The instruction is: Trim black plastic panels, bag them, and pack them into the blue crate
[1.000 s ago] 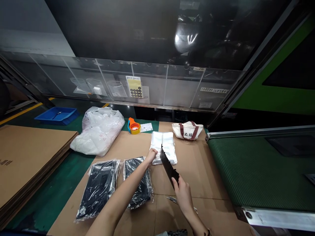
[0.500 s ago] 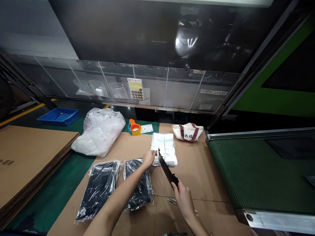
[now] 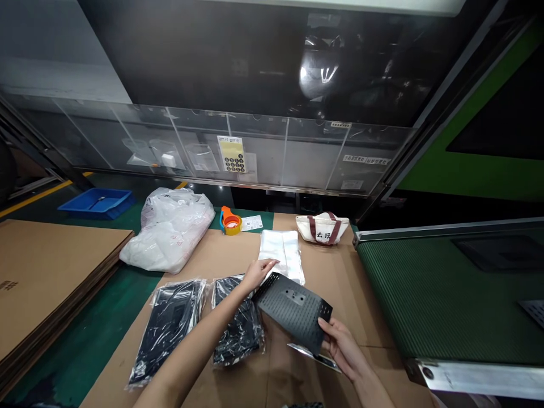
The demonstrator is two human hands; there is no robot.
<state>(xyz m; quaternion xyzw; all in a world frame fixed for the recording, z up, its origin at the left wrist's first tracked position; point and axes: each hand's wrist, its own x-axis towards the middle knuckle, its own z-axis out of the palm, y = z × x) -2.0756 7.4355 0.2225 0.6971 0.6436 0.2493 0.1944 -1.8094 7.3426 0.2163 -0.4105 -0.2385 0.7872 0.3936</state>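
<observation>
The black perforated panel (image 3: 287,311) is between the two hands, held above the tabletop, its long axis slanting from the left hand (image 3: 258,274) down to the right hand (image 3: 340,343). The right hand grips its near right end, thumb laid over the top face. The far left end sits just beside the left hand, whose fingers extend over the stack of clear plastic bags (image 3: 280,246); whether they pinch a bag, touch the panel's edge or hold nothing, I cannot tell. That stack lies directly beyond the panel, and the left hand is the nearer to it.

Brown cardboard (image 3: 340,283) covers this part of the tabletop. A slim pen-like object (image 3: 317,358) lies on it, partly hidden by the panel. Two bagged black panels, one left (image 3: 172,317) and one right (image 3: 242,334), lie under or beside the left forearm. Farther back are a tape dispenser (image 3: 232,222), a white plastic sack (image 3: 170,226) and a small canvas tote (image 3: 323,229). A green conveyor belt (image 3: 412,306) runs along the right side, and clear divided bins (image 3: 263,144) span the back.
</observation>
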